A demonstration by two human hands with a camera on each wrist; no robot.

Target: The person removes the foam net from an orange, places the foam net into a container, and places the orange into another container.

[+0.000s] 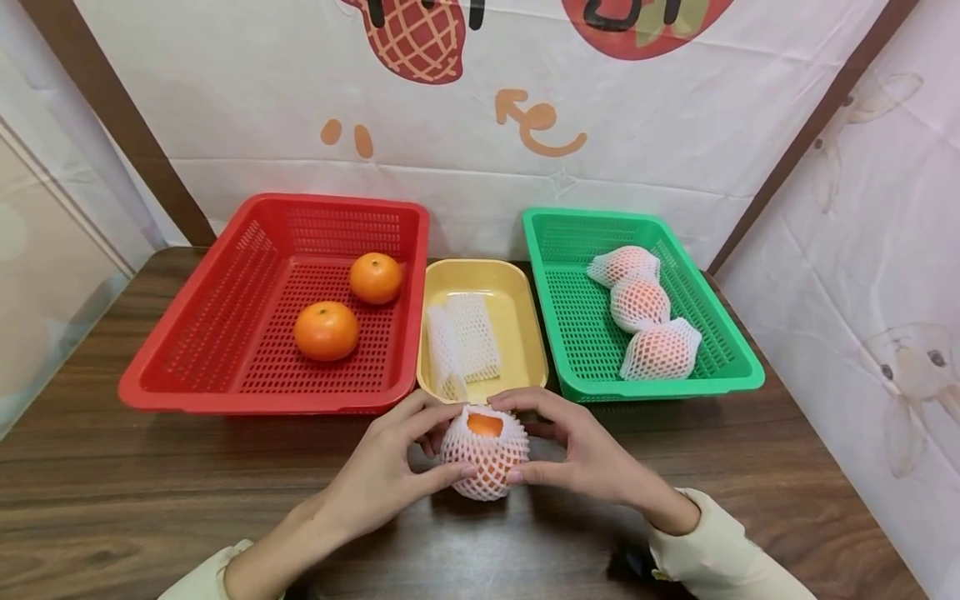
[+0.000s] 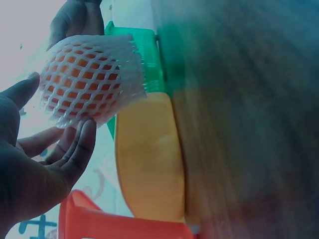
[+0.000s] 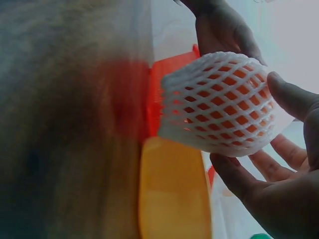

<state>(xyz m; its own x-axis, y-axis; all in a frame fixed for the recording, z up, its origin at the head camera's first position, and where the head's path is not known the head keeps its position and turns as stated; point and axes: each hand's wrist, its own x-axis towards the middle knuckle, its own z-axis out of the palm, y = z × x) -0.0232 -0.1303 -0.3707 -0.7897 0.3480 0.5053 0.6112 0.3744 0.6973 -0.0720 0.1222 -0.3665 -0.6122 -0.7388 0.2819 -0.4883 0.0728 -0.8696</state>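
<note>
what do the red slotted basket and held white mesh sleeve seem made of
Red slotted rectangular basket: probably moulded plastic, slightly shiny, with a smooth rounded rim. Held white diamond-mesh sleeve: likely matte foam, judging by its thick, puffy strands.

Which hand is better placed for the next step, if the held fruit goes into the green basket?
Probably the right hand: it holds the held fruit from the side nearer the green basket, while the left hand is nearer the red basket.

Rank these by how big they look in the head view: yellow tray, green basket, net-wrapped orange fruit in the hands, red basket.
1. Red basket
2. Green basket
3. Yellow tray
4. Net-wrapped orange fruit, smallest though seemingly nearest the camera
</note>
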